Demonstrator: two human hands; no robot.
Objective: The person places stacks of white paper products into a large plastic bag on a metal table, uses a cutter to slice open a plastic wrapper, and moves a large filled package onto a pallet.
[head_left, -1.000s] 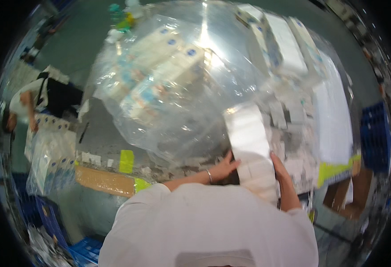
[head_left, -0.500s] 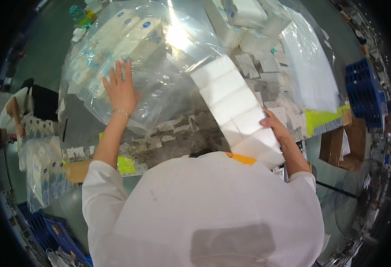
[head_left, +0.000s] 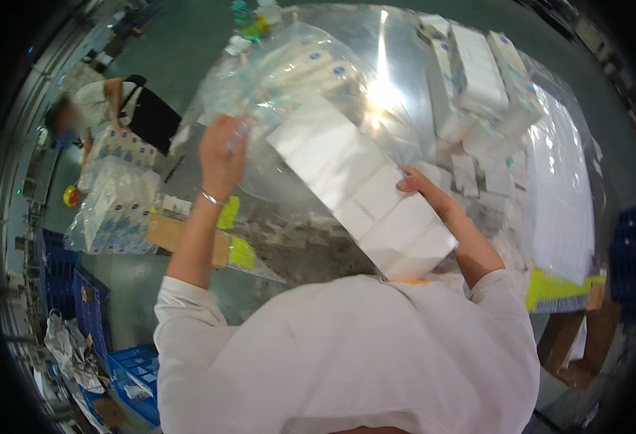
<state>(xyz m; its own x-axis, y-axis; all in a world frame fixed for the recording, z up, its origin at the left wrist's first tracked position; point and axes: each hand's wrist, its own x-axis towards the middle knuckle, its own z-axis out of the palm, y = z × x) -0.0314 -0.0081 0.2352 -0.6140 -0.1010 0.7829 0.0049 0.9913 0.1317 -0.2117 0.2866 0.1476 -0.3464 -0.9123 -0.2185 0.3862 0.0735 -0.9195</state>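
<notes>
My right hand (head_left: 426,192) grips the right side of a long white bundle (head_left: 358,192), a row of several white packs joined end to end. The bundle slants across the front of me, its far end at the mouth of a large clear plastic bag (head_left: 282,101). Tissue packs (head_left: 325,65) with blue marks lie inside that bag. To the left, my left hand (head_left: 224,155) is raised with its fingers closed on the bag's edge; a bit of shiny film shows at the fingertips.
Tissue packs (head_left: 477,76) are stacked at the far right, beside flat clear bags (head_left: 560,188). An open carton (head_left: 582,343) stands lower right. At left, a person (head_left: 94,108) handles bagged packs (head_left: 115,206). Blue crates (head_left: 133,376) sit lower left. A green bottle (head_left: 246,18) stands far left.
My left hand has gone from spread flat on the bag to closed on its edge. The bundle's far end has moved left, toward the bag. The whole view has turned.
</notes>
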